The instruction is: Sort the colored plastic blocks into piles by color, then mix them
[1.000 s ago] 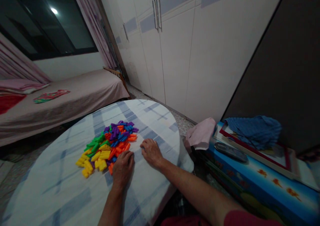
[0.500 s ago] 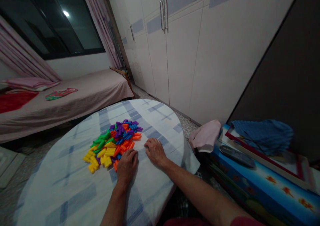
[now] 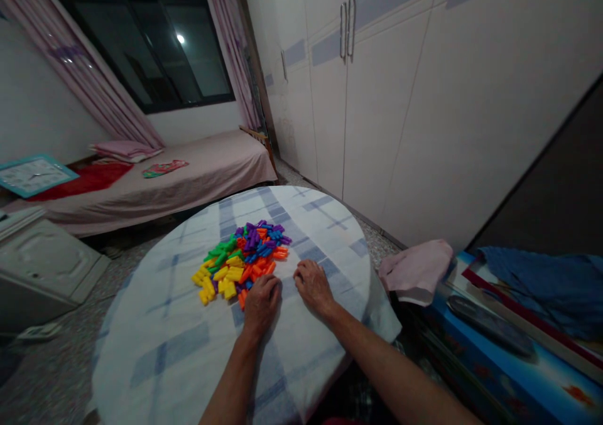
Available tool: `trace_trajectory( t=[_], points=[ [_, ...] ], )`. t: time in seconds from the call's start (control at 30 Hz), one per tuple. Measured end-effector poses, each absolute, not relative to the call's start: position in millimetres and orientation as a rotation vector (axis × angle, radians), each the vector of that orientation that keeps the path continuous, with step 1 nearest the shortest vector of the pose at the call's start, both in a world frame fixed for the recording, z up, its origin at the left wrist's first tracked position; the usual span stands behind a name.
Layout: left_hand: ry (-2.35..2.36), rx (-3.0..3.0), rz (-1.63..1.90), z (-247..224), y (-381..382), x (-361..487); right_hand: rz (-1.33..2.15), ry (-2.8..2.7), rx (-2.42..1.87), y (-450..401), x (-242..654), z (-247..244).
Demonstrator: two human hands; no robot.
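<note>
A heap of small plastic pieces (image 3: 242,258) in yellow, green, orange, blue and purple lies on the round table (image 3: 160,356), which has a white and blue patterned cloth. My left hand (image 3: 262,302) rests palm down at the heap's near right edge, beside orange pieces. Its fingers are loosely bent, and I see nothing held in them. To the right, apart from the heap, my right hand (image 3: 313,285) lies on the cloth with fingers slightly curved and nothing visible in them. The undersides of both hands are hidden.
Beyond the table stand a bed (image 3: 221,161) and a white wardrobe (image 3: 377,111). At right, a pink cloth (image 3: 417,268) hangs beside a blue box (image 3: 499,356) bearing a dark elongated case (image 3: 490,326) and blue fabric (image 3: 546,287). A white cabinet (image 3: 44,262) is at left.
The view has swung left, so the room and table appear farther right, and a blue-framed clock and the cabinet show more. Both hands keep their places beside the heap.
</note>
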State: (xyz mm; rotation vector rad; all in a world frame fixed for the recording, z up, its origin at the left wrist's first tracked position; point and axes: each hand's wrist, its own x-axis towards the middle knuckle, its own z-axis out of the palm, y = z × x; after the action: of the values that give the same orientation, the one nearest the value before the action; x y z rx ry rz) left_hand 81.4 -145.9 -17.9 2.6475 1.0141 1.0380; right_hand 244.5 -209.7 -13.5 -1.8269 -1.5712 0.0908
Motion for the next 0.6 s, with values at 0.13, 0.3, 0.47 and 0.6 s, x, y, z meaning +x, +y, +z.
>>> trace_trajectory(
  t=[0.13,0.3,0.47,0.6],
  points=[
    [1.046,2.563,1.248,-0.4,-150.2,65.6,0.095,-1.571,-1.813,-210.2,244.9,-11.7],
    [1.231,2.375,1.438,30.5,-161.8,14.9,0.094,-1.578,-1.8,-210.7,245.5,-9.4],
    [1.653,2.057,1.523,21.2,-186.7,-58.4,0.09,-1.585,-1.8,-209.0,247.0,-13.1],
    [1.96,1.786,1.48,-7.4,-211.7,-106.1,0.091,-1.597,-1.801,-208.7,248.6,-14.9]
  ],
)
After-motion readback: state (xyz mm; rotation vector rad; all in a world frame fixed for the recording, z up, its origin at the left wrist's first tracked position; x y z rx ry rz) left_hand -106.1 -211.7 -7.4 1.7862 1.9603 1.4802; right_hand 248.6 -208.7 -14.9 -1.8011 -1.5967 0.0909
